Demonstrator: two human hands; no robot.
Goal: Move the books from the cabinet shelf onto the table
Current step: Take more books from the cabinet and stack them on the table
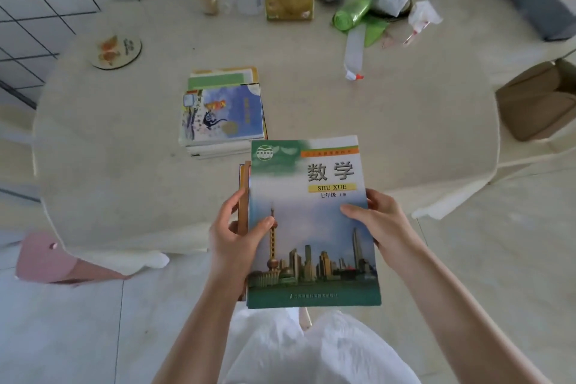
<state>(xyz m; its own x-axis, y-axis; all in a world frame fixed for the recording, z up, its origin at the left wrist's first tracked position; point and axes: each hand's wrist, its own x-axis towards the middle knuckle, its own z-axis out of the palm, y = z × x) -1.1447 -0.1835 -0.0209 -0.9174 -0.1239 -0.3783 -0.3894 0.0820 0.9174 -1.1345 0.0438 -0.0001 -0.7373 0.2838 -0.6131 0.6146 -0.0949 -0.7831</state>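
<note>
Carrying a small batch of books toward the round table (311,97), both hands at the lower half of the load. Top volume is a maths textbook (311,227) with a skyline cover; at least one more book edge shows beneath it on the left side. Left hand (237,240) grips the spine side, thumb lying on the cover, fingers curled underneath. Right hand (380,221) holds the opposite edge, thumb on top, fingers hidden below. Batch is held in the air over the table's near rim, not yet set down. Already on the tablecloth: a stack of books (223,115), topped by a picture-cover volume, just beyond the held batch. Handling judgement: thin paperbacks, light, somewhat floppy, glossy covers likely to slide over one another, so gripping both long edges with support under the bottom book seems sound. Tissue box (290,3), spray bottle (355,53) and a round coaster (117,51) sit farther back, well apart from the landing area.
</note>
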